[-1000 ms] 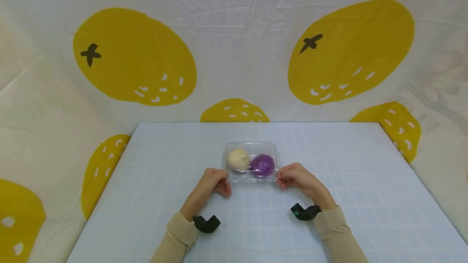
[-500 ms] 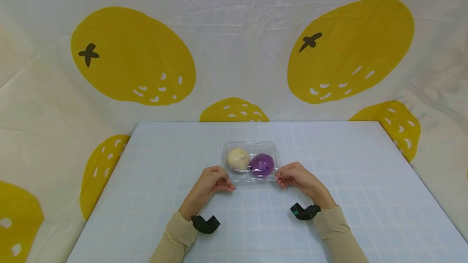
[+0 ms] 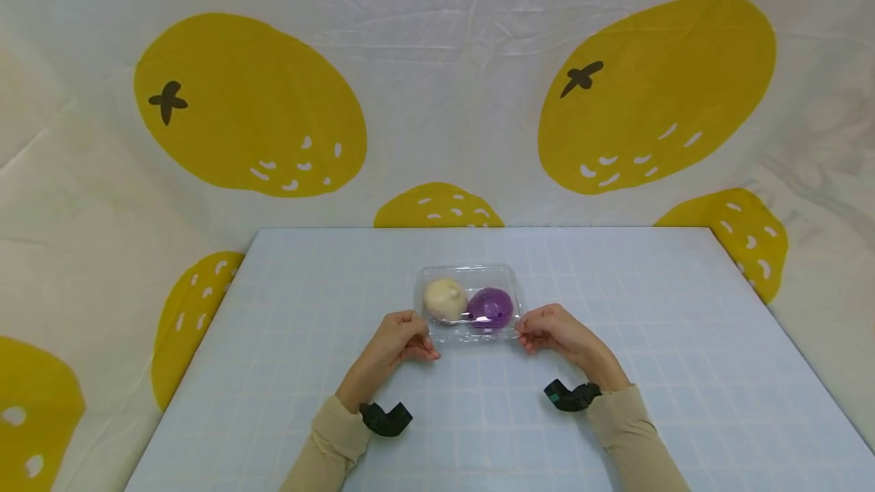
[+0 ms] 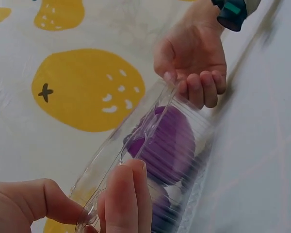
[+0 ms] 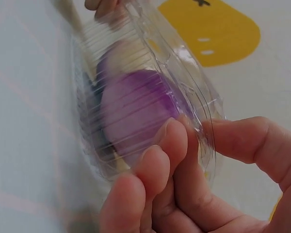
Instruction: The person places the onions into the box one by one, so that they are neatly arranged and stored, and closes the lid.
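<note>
A clear plastic clamshell box (image 3: 487,275) sits on the table with its lid down. Through the lid I see a round cream-coloured piece (image 3: 446,298) on the left and a round purple piece (image 3: 494,307) on the right; what they are made of cannot be told. My left hand (image 3: 399,339) pinches the box's rim at the near left corner between thumb (image 4: 53,201) and fingers. At the near right corner, my right hand (image 3: 562,334) pinches the rim likewise, its thumb (image 5: 242,138) on one side and curled fingers (image 5: 153,170) on the other.
The table (image 3: 328,264) has a pale blue checked cover. Behind and beside it hangs a white cloth (image 3: 451,82) printed with yellow fruit. A black wrist camera (image 3: 386,419) sits at my left wrist, another camera (image 3: 571,395) at my right.
The left hand has shifted slightly up at the corner, and its lower fingers have reached further right under the rim. The right hand and the box have hardly moved.
</note>
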`<state>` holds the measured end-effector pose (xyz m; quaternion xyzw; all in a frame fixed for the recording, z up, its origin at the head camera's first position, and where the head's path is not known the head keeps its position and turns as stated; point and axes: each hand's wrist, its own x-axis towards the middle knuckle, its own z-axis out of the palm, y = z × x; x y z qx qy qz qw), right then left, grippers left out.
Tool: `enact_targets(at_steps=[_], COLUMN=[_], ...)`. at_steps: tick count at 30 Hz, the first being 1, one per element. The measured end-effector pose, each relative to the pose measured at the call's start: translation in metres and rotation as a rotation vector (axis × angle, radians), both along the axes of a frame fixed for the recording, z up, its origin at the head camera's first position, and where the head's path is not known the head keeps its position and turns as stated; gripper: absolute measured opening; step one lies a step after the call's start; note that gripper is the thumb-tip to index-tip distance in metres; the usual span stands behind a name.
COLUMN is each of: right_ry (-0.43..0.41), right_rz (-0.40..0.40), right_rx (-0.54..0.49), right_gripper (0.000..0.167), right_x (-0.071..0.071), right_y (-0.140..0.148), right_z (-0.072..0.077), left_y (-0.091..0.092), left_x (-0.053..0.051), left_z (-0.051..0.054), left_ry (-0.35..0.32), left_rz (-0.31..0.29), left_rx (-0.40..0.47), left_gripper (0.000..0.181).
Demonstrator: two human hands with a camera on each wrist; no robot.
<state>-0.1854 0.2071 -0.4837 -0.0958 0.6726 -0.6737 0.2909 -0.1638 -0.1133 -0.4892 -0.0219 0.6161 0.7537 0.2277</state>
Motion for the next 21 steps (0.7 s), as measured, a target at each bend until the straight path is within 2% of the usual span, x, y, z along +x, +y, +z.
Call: enact_targets(at_steps=[10, 21], right_ry=[0.022, 0.039], right_rz=[0.057, 0.062], right_rx=[0.02, 0.033], right_gripper=[0.027, 0.037], right_x=[0.0008, -0.0007], right_y=[0.0024, 0.0094], right_z=[0.0013, -0.0003], left_y=[-0.0031, -0.0086], left_x=[-0.002, -0.0028], left_z=[-0.0017, -0.0003], left_ry=[0.0, 0.0], left_rz=[-0.035, -0.098], left_rx=[-0.007, -0.052], left_gripper=[0.009, 0.013])
